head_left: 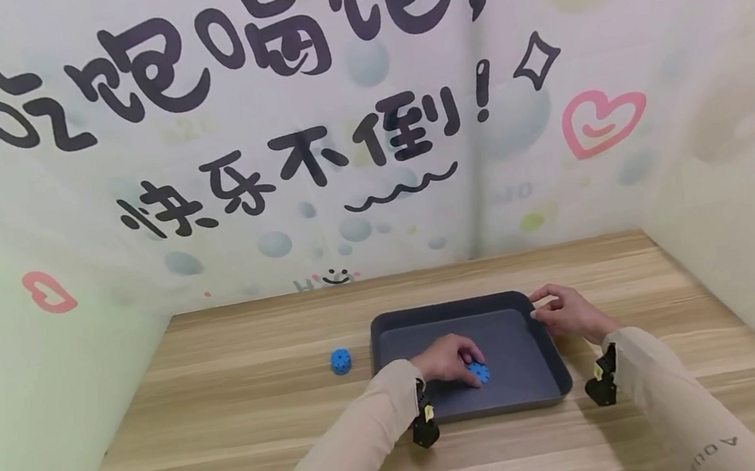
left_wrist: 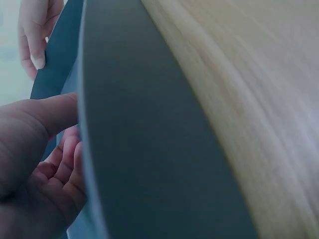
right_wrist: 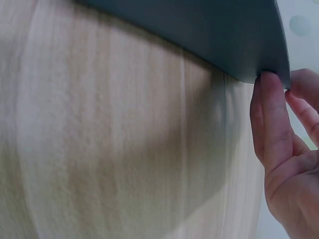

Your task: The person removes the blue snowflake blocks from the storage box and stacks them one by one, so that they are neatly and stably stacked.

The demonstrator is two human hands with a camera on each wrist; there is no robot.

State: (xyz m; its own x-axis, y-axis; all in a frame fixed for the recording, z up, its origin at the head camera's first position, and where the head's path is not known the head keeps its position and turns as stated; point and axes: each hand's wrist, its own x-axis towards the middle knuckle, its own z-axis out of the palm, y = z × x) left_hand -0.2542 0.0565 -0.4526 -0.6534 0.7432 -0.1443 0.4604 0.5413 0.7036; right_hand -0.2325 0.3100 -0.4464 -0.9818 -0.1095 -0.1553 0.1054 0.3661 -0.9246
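Inside a dark grey rectangular tray (head_left: pixel 516 345), my left hand (head_left: pixel 447 358) pinches a blue round notched disc (head_left: pixel 480 372) between thumb and fingers, close over the tray's floor. The left wrist view shows the curled left fingers (left_wrist: pixel 67 159) behind the near tray wall, which hides the disc there. At the tray's far right corner, my right hand (head_left: pixel 570 315) holds the rim. Its fingers (right_wrist: pixel 273 119) press the outer wall in the right wrist view, with another digit on the far side of the rim.
A second blue round piece (head_left: pixel 340 361) stands on the wooden table (head_left: pixel 243 415), left of the tray. Printed cloth walls (head_left: pixel 264 251) close off the back and both sides. Each wrist carries a small black camera mount (head_left: pixel 424 426).
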